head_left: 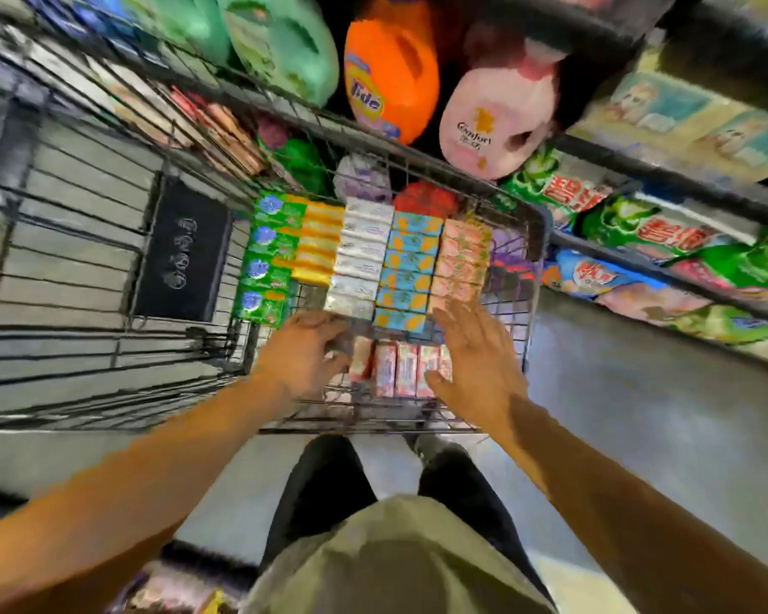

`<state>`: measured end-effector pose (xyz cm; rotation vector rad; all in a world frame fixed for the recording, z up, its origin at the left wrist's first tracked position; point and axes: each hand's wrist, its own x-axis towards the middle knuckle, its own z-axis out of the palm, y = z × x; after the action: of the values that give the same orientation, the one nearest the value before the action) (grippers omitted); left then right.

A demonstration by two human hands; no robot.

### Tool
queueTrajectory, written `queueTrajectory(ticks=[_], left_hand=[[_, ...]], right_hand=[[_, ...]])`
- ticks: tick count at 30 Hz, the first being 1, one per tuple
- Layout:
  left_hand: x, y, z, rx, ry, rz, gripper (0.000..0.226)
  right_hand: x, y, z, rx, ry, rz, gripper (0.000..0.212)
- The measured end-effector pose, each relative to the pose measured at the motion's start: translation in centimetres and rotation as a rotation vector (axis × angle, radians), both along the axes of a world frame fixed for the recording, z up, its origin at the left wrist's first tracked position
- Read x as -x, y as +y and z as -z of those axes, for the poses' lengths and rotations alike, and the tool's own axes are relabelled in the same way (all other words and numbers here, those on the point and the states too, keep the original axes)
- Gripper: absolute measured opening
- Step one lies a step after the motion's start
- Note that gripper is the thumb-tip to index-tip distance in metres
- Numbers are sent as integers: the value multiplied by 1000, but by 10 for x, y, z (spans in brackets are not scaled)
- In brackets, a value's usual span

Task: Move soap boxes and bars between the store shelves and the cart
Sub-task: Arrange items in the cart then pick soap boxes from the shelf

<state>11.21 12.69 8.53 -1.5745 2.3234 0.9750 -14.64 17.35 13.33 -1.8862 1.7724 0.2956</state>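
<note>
Soap boxes (406, 367) packed in the cart (535, 223): light, stiff cardboard.
Left hand (302, 352) curls onto the near row, grip blurred; right hand (475, 352) spread flat. Pinch the short ends.

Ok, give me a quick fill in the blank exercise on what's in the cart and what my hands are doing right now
1. The big jug marked Tide on the shelf is ____ in colour.
2. In the cart, the column of boxes between the white boxes and the pink boxes is ____ with orange marks.
3. The right hand has its fingers spread ____, not curled.
4. The column of soap farthest left in the cart is ____.

Missing words: orange; blue; open; green
</note>
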Motion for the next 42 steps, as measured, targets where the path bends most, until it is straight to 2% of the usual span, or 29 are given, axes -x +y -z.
queueTrajectory(ticks=[2, 6, 10, 13, 16, 19, 23, 28, 31, 34, 37, 42], left_hand=[[-8, -9, 14, -86, -18, 34, 73], [-10, -21, 51, -303, -114, 133, 67], [-2, -26, 100, -332, -1, 84, 81], [5, -26, 136, -416, -47, 98, 60], [14, -25, 168, -487, -24, 58, 49], [22, -22, 193, -523, 9, -23, 48], [34, -14, 210, -456, -60, -84, 48], [45, -9, 199, -454, -55, -168, 37], [29, -8, 181, -539, 38, -315, 25], [-3, -17, 156, -693, 157, -413, 42], [-28, -28, 121, -827, 285, -536, 44], [-28, -40, 73, -865, 497, -654, 45]], right_hand=[[-13, -2, 14, -17, 40, 13, 86], [-33, 0, 49, -55, -9, 79, 86], [-43, 5, 92, -105, -48, 115, 87], [-42, 2, 116, -150, -60, 118, 89], [-37, -1, 133, -138, -63, 129, 94], [-33, -4, 150, -62, -60, 120, 92], [-28, -11, 162, -62, -65, 103, 93], [-32, -7, 163, -28, -100, 71, 91], [-34, -1, 160, -10, -126, 67, 89], [-38, 3, 150, 9, -208, 154, 80], [-44, 4, 136, -13, -356, 302, 76], [-57, -3, 116, -140, -548, 495, 72]])
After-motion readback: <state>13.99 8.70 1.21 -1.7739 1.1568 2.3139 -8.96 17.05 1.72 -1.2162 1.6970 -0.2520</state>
